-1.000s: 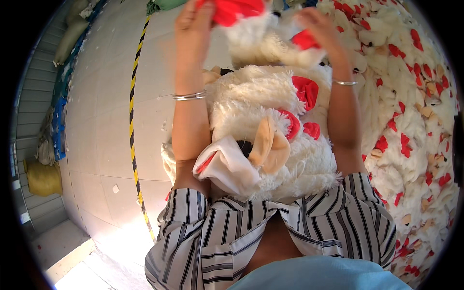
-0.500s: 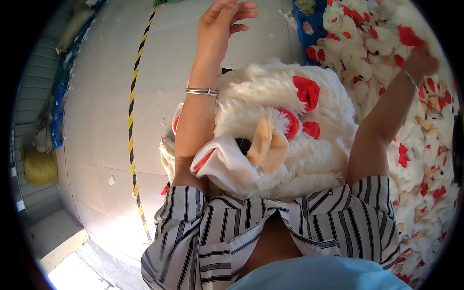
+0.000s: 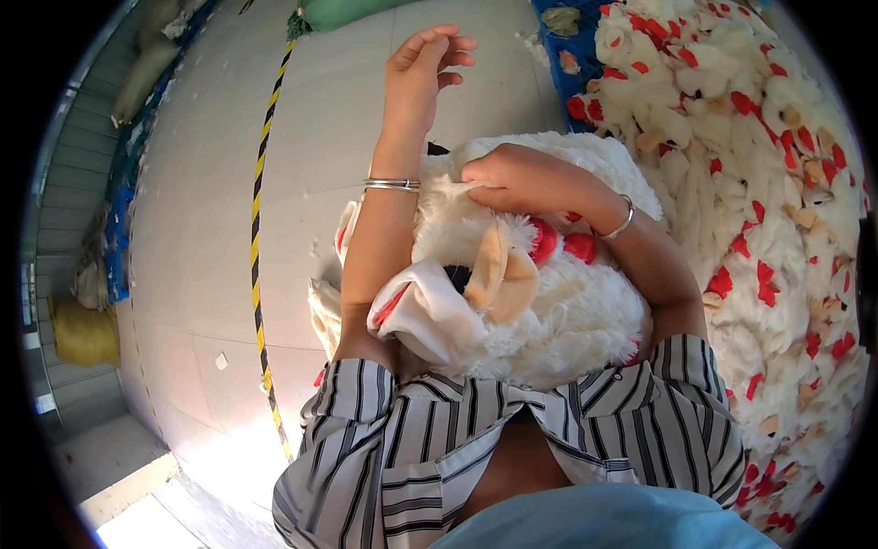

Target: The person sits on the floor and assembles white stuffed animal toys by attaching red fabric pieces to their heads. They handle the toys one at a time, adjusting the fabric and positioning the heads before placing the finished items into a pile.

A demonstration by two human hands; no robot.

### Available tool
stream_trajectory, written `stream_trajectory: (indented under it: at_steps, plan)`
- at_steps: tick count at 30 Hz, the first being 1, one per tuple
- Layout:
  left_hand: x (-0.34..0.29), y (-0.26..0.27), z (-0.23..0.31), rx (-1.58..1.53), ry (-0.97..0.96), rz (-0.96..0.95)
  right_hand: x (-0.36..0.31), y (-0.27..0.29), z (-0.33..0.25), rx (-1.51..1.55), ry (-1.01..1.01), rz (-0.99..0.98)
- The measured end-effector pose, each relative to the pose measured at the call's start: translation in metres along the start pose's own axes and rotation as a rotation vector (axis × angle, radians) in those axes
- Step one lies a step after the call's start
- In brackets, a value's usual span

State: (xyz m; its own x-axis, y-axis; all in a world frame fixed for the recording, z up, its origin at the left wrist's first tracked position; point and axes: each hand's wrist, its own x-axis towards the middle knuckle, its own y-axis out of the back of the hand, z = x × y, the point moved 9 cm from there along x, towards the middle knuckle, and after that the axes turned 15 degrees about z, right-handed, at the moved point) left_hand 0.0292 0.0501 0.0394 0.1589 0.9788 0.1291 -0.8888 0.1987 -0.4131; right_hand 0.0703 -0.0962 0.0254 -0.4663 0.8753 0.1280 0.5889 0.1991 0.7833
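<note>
A big bundle of white plush skins (image 3: 567,320) lies against my chest, with red patches, a cream ear (image 3: 489,270) and a smooth white flap (image 3: 425,311) lined in red. Across its top reaches my right hand (image 3: 503,176), closed with the fingers pinching white plush fabric at the bundle's upper left; where that piece ends I cannot make out. My left forearm runs up along the bundle's left side. Beyond the far edge, over the floor, my left hand (image 3: 428,62) is loosely open, fingers bent and apart, holding nothing.
On the right spreads a large heap of similar white plush pieces (image 3: 695,183) with red and cream parts. A blue pallet (image 3: 562,55) stands at its far end. Yellow-black tape (image 3: 257,210) crosses the pale floor. Sacks line the left wall, and a green sack (image 3: 343,13) lies far ahead.
My right hand has come in from above the heap on the right to the bundle, where it grips plush. The left hand has shifted slightly nearer.
</note>
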Motion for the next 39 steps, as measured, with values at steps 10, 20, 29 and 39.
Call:
stream_trajectory:
  at_steps: [10, 20, 29, 39]
  plan:
    - [0.002, -0.014, 0.009, 0.323, 0.017, -0.259, -0.028, 0.149, 0.106, 0.247, -0.240, 0.915]
    - [0.017, -0.051, -0.089, 0.138, 0.342, -0.522, 0.008, 0.257, 0.106, 0.970, -0.086, 1.451]
    - [0.082, -0.052, -0.066, -0.384, 0.221, -0.193, 0.061, 0.127, 0.155, 0.463, -0.254, 0.452]
    - [0.071, -0.006, -0.100, 0.064, 0.225, 0.063, 0.053, 0.108, 0.252, 0.917, -0.376, 1.115]
